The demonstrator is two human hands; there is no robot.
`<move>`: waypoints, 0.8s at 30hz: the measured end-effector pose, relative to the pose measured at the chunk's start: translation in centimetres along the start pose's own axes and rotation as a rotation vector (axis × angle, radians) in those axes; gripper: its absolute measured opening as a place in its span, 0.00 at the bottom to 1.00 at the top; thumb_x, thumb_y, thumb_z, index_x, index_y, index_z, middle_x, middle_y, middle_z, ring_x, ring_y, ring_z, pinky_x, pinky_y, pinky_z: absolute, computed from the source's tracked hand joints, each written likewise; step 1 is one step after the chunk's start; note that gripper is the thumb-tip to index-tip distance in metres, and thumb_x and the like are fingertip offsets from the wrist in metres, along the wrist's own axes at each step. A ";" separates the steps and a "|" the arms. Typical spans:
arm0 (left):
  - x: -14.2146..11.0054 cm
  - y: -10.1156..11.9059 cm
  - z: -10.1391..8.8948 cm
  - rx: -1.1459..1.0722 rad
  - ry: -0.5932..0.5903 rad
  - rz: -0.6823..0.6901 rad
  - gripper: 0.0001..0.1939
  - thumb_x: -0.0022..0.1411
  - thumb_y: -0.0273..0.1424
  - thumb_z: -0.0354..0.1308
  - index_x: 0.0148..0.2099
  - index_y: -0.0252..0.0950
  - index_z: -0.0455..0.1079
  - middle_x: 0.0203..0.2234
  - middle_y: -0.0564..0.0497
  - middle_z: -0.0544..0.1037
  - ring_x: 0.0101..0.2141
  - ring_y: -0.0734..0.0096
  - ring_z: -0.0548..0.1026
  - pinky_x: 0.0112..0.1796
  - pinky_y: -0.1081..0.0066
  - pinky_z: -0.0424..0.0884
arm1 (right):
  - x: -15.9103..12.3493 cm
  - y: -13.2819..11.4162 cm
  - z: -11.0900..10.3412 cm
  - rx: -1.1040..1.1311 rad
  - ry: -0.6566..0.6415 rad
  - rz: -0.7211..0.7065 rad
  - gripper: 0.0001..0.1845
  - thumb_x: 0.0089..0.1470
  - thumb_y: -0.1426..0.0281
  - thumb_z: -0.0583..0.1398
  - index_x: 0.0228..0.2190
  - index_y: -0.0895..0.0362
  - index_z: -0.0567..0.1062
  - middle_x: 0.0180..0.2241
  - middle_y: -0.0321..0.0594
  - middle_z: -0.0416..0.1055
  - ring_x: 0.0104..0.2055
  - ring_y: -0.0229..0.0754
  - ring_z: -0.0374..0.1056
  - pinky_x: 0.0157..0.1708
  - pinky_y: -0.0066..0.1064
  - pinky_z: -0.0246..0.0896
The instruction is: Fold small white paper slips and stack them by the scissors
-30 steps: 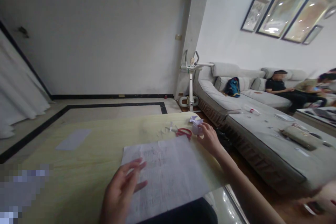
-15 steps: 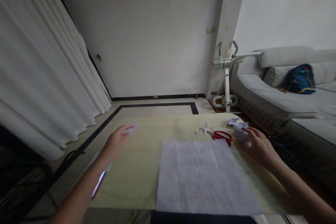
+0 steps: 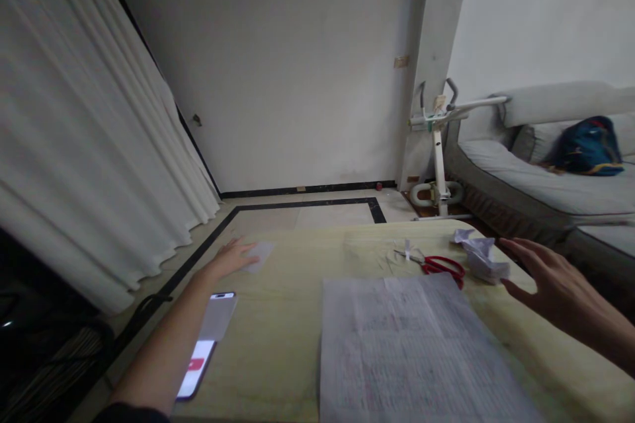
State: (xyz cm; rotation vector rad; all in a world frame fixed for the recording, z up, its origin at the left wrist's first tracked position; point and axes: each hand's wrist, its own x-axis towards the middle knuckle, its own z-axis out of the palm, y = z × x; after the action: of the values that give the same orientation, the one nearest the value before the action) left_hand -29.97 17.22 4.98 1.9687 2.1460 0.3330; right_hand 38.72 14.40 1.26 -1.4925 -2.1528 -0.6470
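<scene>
My left hand (image 3: 232,258) rests at the far left of the table, fingers stretched out and touching a small white piece of paper (image 3: 262,256). On the right, my right hand (image 3: 548,284) is open, thumb and fingers apart, just beside a crumpled white paper (image 3: 483,259). Red-handled scissors (image 3: 441,266) lie left of the crumpled paper, with thin scraps (image 3: 394,258) about their blades. A large printed sheet (image 3: 401,350) with fold creases lies flat nearer to me. Its print is too blurred to read.
A lit phone (image 3: 195,373) lies by my left forearm, with a pale rectangular piece (image 3: 218,317) apparently over part of it. Beyond the pale yellow table (image 3: 278,344) stand a white exercise machine (image 3: 439,158) and a grey sofa (image 3: 526,178) with a blue bag (image 3: 590,145).
My right hand has let go of the crumpled paper and moved right, fingers opening. My left hand has lowered its small paper to the table and its fingers have spread. The view has shifted slightly.
</scene>
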 end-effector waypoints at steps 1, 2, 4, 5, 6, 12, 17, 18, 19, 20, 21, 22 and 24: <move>0.1 -0.2 0.2 0.012 -0.022 -0.002 0.18 0.66 0.34 0.60 0.56 0.36 0.68 0.56 0.44 0.71 0.52 0.54 0.72 0.50 0.49 0.70 | 0.2 0.0 -0.2 0.005 0.000 -0.009 0.34 0.54 0.61 0.58 0.59 0.61 0.62 0.54 0.62 0.66 0.51 0.61 0.68 0.48 0.45 0.65; 0.2 -0.3 0.3 0.020 -0.039 -0.004 0.17 0.66 0.34 0.59 0.56 0.36 0.68 0.55 0.44 0.71 0.51 0.55 0.73 0.49 0.50 0.71 | 0.4 -0.1 -0.4 0.009 -0.001 -0.019 0.33 0.54 0.60 0.57 0.59 0.62 0.62 0.54 0.61 0.66 0.52 0.61 0.68 0.49 0.45 0.65; 0.1 -0.4 0.6 0.024 -0.061 -0.009 0.17 0.67 0.34 0.59 0.56 0.36 0.68 0.54 0.44 0.72 0.49 0.56 0.74 0.47 0.52 0.72 | 0.9 -0.4 -0.8 0.023 -0.001 -0.030 0.34 0.54 0.59 0.57 0.59 0.62 0.62 0.54 0.61 0.66 0.52 0.61 0.67 0.50 0.46 0.64; 0.1 -0.5 0.8 0.022 -0.067 -0.011 0.17 0.67 0.34 0.59 0.56 0.36 0.68 0.54 0.44 0.72 0.48 0.57 0.74 0.47 0.52 0.73 | 1.2 -0.5 -1.0 0.027 -0.002 -0.032 0.34 0.55 0.58 0.56 0.59 0.62 0.62 0.55 0.61 0.66 0.53 0.61 0.67 0.50 0.47 0.64; 0.0 -0.6 0.9 0.017 -0.072 -0.013 0.17 0.67 0.34 0.59 0.56 0.36 0.68 0.53 0.44 0.72 0.48 0.57 0.75 0.46 0.53 0.73 | 1.4 -0.7 -1.2 0.034 -0.002 -0.030 0.34 0.55 0.58 0.56 0.59 0.62 0.62 0.55 0.61 0.65 0.53 0.61 0.67 0.50 0.47 0.64; -0.4 -1.2 2.0 -0.019 -0.071 -0.023 0.17 0.67 0.34 0.59 0.56 0.36 0.67 0.53 0.45 0.72 0.47 0.57 0.75 0.46 0.53 0.73 | 2.6 -1.6 -1.5 0.101 -0.021 -0.069 0.34 0.57 0.56 0.54 0.59 0.61 0.62 0.55 0.61 0.65 0.54 0.60 0.66 0.52 0.47 0.62; -0.3 -1.3 2.4 -0.037 -0.050 -0.032 0.17 0.67 0.34 0.59 0.56 0.36 0.67 0.53 0.45 0.72 0.47 0.58 0.75 0.45 0.54 0.74 | 3.6 -3.1 -2.3 0.133 -0.048 -0.108 0.30 0.60 0.57 0.54 0.59 0.59 0.63 0.56 0.60 0.65 0.55 0.57 0.65 0.53 0.44 0.60; -0.3 -1.3 2.5 -0.041 -0.044 -0.036 0.17 0.67 0.34 0.59 0.56 0.36 0.68 0.53 0.45 0.72 0.47 0.58 0.75 0.45 0.54 0.74 | 3.8 -3.3 -2.5 0.141 -0.053 -0.110 0.30 0.60 0.58 0.54 0.59 0.59 0.63 0.56 0.60 0.65 0.55 0.57 0.65 0.53 0.44 0.60; -0.3 -1.4 2.5 -0.044 -0.039 -0.040 0.17 0.67 0.34 0.59 0.56 0.36 0.68 0.53 0.45 0.72 0.47 0.58 0.75 0.45 0.53 0.74 | 4.0 -3.5 -2.7 0.149 -0.058 -0.115 0.29 0.60 0.58 0.55 0.59 0.58 0.63 0.56 0.60 0.65 0.56 0.57 0.65 0.53 0.44 0.60; -0.2 -1.4 2.6 -0.048 -0.034 -0.044 0.17 0.67 0.34 0.59 0.56 0.36 0.68 0.53 0.45 0.72 0.47 0.57 0.75 0.46 0.53 0.73 | 4.2 -3.6 -2.8 0.157 -0.062 -0.125 0.29 0.60 0.58 0.55 0.59 0.57 0.64 0.56 0.60 0.64 0.56 0.57 0.64 0.53 0.45 0.60; -0.3 -1.4 2.6 -0.052 -0.030 -0.047 0.17 0.67 0.34 0.59 0.56 0.36 0.68 0.53 0.45 0.72 0.47 0.57 0.75 0.46 0.53 0.73 | 4.4 -3.6 -2.9 0.165 -0.059 -0.135 0.29 0.59 0.58 0.55 0.59 0.57 0.64 0.56 0.60 0.65 0.56 0.57 0.65 0.53 0.45 0.60; -0.3 -1.4 2.7 -0.056 -0.028 -0.050 0.17 0.67 0.34 0.59 0.56 0.36 0.68 0.53 0.45 0.72 0.47 0.57 0.75 0.46 0.53 0.74 | 4.5 -3.6 -2.9 0.170 -0.053 -0.145 0.29 0.59 0.58 0.55 0.59 0.57 0.64 0.56 0.60 0.65 0.55 0.58 0.65 0.52 0.46 0.61; -0.4 -1.5 2.8 -0.064 -0.025 -0.054 0.17 0.67 0.34 0.59 0.56 0.36 0.67 0.53 0.45 0.72 0.47 0.58 0.75 0.45 0.54 0.74 | 4.6 -3.6 -2.8 0.176 -0.042 -0.160 0.30 0.59 0.58 0.55 0.59 0.58 0.64 0.56 0.60 0.65 0.55 0.58 0.66 0.52 0.47 0.61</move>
State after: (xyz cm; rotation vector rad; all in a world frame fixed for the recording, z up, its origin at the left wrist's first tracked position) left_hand -30.49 16.78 1.88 1.8675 2.1412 0.3608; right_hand 34.13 15.04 5.80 -1.2631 -2.3127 -0.4672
